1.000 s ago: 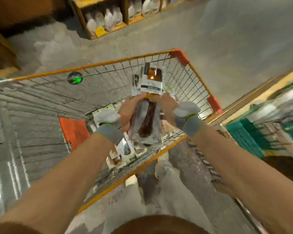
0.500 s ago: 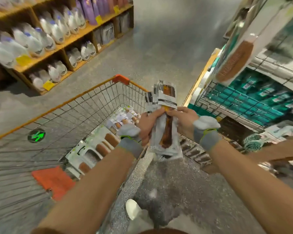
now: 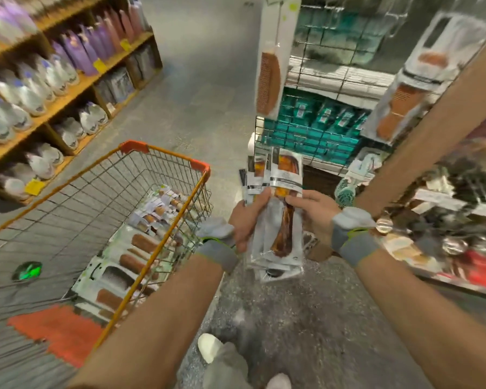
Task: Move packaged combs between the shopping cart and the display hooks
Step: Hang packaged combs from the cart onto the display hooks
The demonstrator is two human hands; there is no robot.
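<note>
The combs [image 3: 278, 220], a fanned stack of slick packs, sat dead centre, just at 3 o'clock of the cart [image 3: 166, 153], left hand [image 3: 249, 220] wrapped round the stack's left edge and right hand [image 3: 316, 211] pinching the front pack's right edge. Peeling that front one off for the grid [image 3: 331, 60] at 1 o'clock risked the loose packs behind sliding out onto the floor [image 3: 306, 318]. Print on the packs' dark bands was too blurred to read, brand included.
</note>
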